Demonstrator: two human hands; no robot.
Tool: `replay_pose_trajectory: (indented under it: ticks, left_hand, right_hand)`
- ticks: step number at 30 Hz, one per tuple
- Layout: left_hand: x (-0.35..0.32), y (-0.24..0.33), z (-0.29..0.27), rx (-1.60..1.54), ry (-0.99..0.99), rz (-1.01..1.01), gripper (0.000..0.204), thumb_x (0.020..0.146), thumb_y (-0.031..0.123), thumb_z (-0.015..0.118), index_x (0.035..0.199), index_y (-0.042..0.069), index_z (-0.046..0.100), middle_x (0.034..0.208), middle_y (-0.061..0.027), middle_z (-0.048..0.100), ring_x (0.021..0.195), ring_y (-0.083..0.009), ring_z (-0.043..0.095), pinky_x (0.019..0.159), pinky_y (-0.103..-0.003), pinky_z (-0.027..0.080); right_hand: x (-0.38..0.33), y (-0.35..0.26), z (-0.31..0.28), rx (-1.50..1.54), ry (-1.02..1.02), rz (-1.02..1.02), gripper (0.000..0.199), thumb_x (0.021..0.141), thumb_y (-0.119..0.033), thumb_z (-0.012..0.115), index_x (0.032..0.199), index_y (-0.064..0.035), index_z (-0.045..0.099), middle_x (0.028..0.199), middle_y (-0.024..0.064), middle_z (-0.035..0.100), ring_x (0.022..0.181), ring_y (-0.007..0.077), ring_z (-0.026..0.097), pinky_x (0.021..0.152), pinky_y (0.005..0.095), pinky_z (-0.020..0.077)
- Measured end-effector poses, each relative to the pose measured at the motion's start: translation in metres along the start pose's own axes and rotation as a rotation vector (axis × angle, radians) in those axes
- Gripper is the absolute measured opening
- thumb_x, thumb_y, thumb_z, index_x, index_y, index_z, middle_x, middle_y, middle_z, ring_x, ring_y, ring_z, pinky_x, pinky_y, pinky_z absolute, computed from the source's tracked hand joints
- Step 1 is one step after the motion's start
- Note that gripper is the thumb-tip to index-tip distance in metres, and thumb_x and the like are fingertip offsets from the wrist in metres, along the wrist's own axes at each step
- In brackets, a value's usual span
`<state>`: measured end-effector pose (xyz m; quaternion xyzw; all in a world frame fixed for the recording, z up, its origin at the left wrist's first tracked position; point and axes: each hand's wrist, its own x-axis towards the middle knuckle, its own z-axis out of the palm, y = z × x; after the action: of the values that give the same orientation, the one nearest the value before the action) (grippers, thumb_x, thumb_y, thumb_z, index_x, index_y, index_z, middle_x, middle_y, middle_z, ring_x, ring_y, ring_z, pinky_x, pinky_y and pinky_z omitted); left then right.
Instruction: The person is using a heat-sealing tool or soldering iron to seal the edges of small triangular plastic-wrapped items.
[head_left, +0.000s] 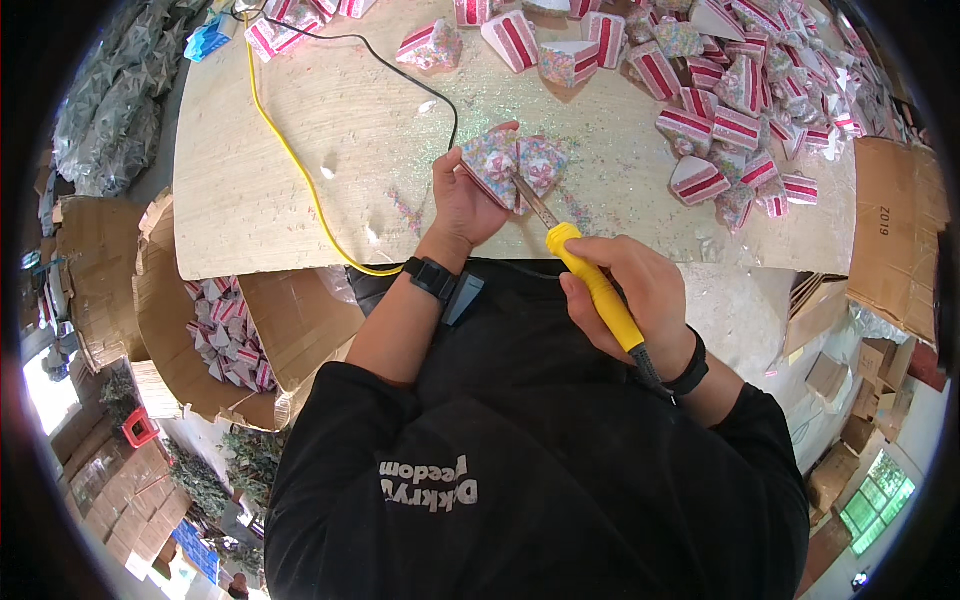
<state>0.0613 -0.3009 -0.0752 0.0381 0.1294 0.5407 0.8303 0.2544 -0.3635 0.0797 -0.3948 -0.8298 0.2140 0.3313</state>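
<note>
Two sprinkled slices [488, 160] meet side by side over the table [320, 110], the left hand [466, 207] clamped on the left one; whether its fingers also bear on the other cannot be told. The right hand [640, 285] is closed around the yellow handle of an iron [601, 288], whose metal tip stands at the seam between them. A pile [735, 128] of similar slices covers the table's far right corner, and more lie in a box [160, 290] at left.
</note>
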Motion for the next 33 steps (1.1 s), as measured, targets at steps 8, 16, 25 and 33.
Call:
replay_pose_trajectory:
  ticks: [8,16,25,33]
  left_hand:
    - [0.0014,0.0013,-0.0021,-0.002,-0.006,-0.009,0.080,0.081,0.051,0.056,0.143,0.002,0.043,0.142,-0.0246,0.049,0.132,-0.0401,0.048,0.113,-0.055,0.035]
    - [0.0015,0.0005,-0.0041,0.066,-0.056,0.006,0.079,0.082,0.050,0.055,0.141,0.000,0.043,0.143,-0.0250,0.048,0.131,-0.0398,0.048,0.112,-0.055,0.036]
    - [0.0019,-0.0001,-0.0033,0.107,-0.045,0.021,0.077,0.081,0.050,0.057,0.138,0.000,0.046,0.139,-0.0250,0.051,0.128,-0.0394,0.051,0.111,-0.054,0.038]
    - [0.0024,-0.0012,-0.0026,0.104,-0.046,0.027,0.077,0.079,0.050,0.060,0.135,0.000,0.046,0.138,-0.0258,0.051,0.126,-0.0392,0.052,0.109,-0.054,0.040]
  right_hand:
    - [0.0002,-0.0022,-0.0013,0.029,-0.016,0.061,0.033,0.079,-0.010,0.075,0.108,-0.0064,0.060,0.081,0.0114,0.066,0.066,0.0295,0.064,0.059,0.0362,0.0513]
    - [-0.0003,-0.0040,-0.0034,0.055,0.015,0.101,0.028,0.079,-0.006,0.073,0.105,-0.0054,0.061,0.091,0.0128,0.069,0.075,0.0310,0.068,0.066,0.0356,0.0549]
    - [-0.0010,-0.0032,-0.0045,0.085,0.018,0.126,0.028,0.080,-0.004,0.072,0.105,-0.0055,0.061,0.092,0.0128,0.069,0.076,0.0313,0.068,0.067,0.0352,0.0548]
    - [-0.0027,0.0009,-0.0051,0.157,0.020,0.211,0.025,0.083,-0.006,0.070,0.106,-0.0055,0.061,0.093,0.0130,0.068,0.078,0.0313,0.068,0.069,0.0338,0.0544]
